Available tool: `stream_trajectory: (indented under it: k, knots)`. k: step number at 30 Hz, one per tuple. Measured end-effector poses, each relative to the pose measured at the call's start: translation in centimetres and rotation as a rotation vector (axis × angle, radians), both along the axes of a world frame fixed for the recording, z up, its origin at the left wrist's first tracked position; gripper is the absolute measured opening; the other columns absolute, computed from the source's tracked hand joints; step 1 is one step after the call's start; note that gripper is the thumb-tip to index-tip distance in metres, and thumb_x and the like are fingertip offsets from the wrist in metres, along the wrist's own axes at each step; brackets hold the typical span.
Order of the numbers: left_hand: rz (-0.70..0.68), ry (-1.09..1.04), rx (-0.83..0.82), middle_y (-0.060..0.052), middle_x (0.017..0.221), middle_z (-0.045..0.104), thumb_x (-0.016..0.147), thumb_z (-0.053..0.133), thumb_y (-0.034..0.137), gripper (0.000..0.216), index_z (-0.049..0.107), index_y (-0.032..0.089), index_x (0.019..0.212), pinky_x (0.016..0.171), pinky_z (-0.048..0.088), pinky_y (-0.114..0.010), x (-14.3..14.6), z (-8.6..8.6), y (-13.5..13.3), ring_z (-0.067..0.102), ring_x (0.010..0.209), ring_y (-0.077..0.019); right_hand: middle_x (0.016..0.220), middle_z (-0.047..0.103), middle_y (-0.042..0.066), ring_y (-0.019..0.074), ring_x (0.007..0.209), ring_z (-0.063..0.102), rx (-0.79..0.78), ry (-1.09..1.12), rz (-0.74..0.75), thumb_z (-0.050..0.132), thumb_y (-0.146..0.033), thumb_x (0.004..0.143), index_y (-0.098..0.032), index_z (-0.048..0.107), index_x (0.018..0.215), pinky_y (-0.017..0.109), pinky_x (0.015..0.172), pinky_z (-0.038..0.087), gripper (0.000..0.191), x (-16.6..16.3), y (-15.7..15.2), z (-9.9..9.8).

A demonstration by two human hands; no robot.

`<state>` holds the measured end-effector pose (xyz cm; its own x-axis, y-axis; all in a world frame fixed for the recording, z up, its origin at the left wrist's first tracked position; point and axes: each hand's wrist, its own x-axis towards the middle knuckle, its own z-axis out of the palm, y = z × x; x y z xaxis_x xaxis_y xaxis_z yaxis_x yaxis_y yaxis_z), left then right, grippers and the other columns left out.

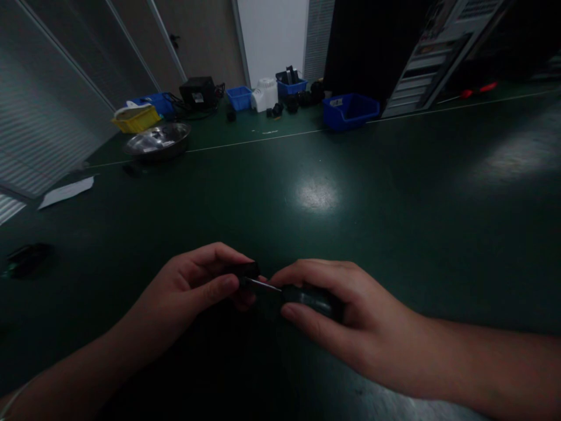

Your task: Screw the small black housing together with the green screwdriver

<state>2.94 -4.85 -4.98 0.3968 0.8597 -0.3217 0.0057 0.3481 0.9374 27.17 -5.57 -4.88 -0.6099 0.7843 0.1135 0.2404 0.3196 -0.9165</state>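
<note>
My right hand is closed around the dark handle of a screwdriver, its thin metal shaft pointing left. My left hand pinches a small black part between thumb and fingers. The shaft's tip meets this part near my left thumb; the exact contact point is too dark to make out. Both hands are above the near side of the green tabletop.
Along the back stand a metal bowl, a yellow bin, a blue bin, a white plastic housing and a black box. At left lie a paper sheet and a dark object. A red-handled tool lies far right.
</note>
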Motion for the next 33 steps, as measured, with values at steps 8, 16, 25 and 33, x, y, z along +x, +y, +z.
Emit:
stream_trajectory:
  k: [8, 16, 25, 33]
  knots:
    - [-0.014, -0.024, 0.005, -0.001, 0.080, 0.078, 0.087, 0.073, 0.023, 0.010, 0.077, 0.021, 0.097, 0.066, 0.055, -0.019, -0.05, 0.03, 0.08, 0.070, 0.071, -0.0145, 0.099, 0.074, 0.001, 0.0139, 0.087, 0.068, -0.005, -0.003, 0.018, 0.062, -0.017, 0.093, -0.017, 0.067, 0.113, 0.022, 0.077, 0.050, 0.021, 0.09, -0.16, 0.17]
    - [-0.034, -0.057, -0.004, 0.000, 0.081, 0.078, 0.084, 0.076, 0.030, 0.016, 0.076, 0.022, 0.098, 0.066, 0.056, -0.015, 0.01, -0.35, 0.34, 0.071, 0.072, -0.0120, 0.099, 0.073, 0.001, 0.0129, 0.088, 0.068, 0.004, 0.009, 0.015, 0.062, -0.015, 0.092, -0.017, 0.067, 0.113, 0.021, 0.077, 0.049, 0.021, 0.24, -0.17, -0.01]
    - [-0.047, -0.121, -0.048, 0.000, 0.079, 0.079, 0.085, 0.075, 0.033, 0.017, 0.076, 0.021, 0.098, 0.065, 0.057, -0.016, 0.05, -0.26, 0.15, 0.071, 0.070, -0.0125, 0.089, 0.071, 0.000, 0.0141, 0.077, 0.065, -0.010, -0.030, 0.033, 0.063, -0.018, 0.091, -0.019, 0.068, 0.107, 0.023, 0.068, 0.049, 0.017, 0.29, 0.00, 0.08]
    - [-0.031, -0.087, -0.005, 0.002, 0.084, 0.078, 0.085, 0.075, 0.030, 0.016, 0.075, 0.024, 0.101, 0.069, 0.057, -0.016, 0.18, -0.41, 0.09, 0.071, 0.073, -0.0114, 0.085, 0.074, 0.002, 0.0179, 0.077, 0.067, 0.007, -0.060, 0.009, 0.065, -0.027, 0.090, -0.023, 0.071, 0.108, 0.026, 0.067, 0.051, 0.019, -0.29, 0.13, 0.18]
